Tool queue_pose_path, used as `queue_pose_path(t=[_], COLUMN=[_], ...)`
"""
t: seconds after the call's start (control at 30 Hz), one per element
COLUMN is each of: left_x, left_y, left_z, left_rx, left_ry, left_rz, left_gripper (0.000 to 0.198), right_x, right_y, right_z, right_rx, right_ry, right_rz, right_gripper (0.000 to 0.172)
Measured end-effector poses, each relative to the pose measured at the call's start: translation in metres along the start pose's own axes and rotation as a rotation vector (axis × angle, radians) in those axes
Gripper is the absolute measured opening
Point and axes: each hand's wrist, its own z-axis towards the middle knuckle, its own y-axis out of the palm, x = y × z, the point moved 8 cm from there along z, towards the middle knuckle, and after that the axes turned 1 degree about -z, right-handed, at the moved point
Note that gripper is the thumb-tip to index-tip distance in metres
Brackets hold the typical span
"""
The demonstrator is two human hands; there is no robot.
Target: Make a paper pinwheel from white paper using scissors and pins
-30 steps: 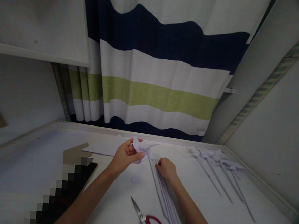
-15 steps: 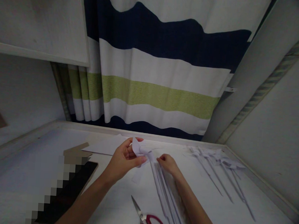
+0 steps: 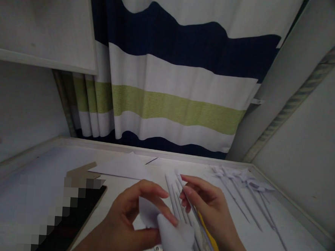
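Over tbl (image 3: pixel 262 245), L hand (image 3: pixel 124 217) curled, fingers clamped on wht paper (image 3: pixel 174 237); R hand (image 3: pixel 212 204) bent, fingers pinching stick (image 3: pixel 178 175).

The white folded paper (image 3: pixel 175 239) sat in the left grip (image 3: pixel 129 221), with one broad, smooth, curved flap spreading out to the right of its fingertips and another curved, shaded part showing inside the curl of its fingers. The paper's lower end ran out of view. A thin, pale rod (image 3: pixel 179 178) slanted through the right grip (image 3: pixel 205 203), its upper end poking out just past the fingertips and its length running down toward the near side. More slim, pale rods (image 3: pixel 175 203) lay side by side, lengthwise, between the two grips, partly covered by the paper.
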Motion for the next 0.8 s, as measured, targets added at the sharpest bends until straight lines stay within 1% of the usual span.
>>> queue_pose_path(t=[0.1, 0.23, 0.3, 0.4, 0.53, 0.67, 0.8], left_x=[0.003, 0.002, 0.002, 0.001, 0.001, 0.001, 0.002], left_y=[0.002, 0.001, 0.001, 0.002, 0.002, 0.002, 0.004], left_z=[0.000, 0.003, 0.002, 0.001, 0.000, 0.000, 0.001], left_rx=[-0.044, -0.063, -0.058, -0.062, -0.055, -0.051, -0.076], left_ry=[-0.001, -0.013, 0.011, 0.044, 0.077, 0.071, 0.067], left_rz=[-0.088, -0.146, -0.185, -0.242, -0.280, -0.302, -0.336], left_gripper=[0.054, 0.051, 0.050, 0.047, 0.043, 0.042, 0.043], right_x=[-0.003, -0.011, -0.018, -0.026, -0.028, -0.029, -0.029], right_y=[0.008, 0.009, 0.012, 0.016, 0.018, 0.018, 0.020], right_z=[-0.014, -0.029, -0.033, -0.033, -0.030, -0.032, -0.034], right_rx=[-0.011, 0.026, -0.007, -0.075, -0.121, -0.158, -0.204], right_ry=[0.000, -0.055, -0.096, -0.128, -0.148, -0.159, -0.154], right_rz=[-0.030, -0.209, -0.280, -0.300, -0.316, -0.366, -0.348], right_gripper=[0.022, 0.020, 0.022, 0.027, 0.027, 0.028, 0.030])
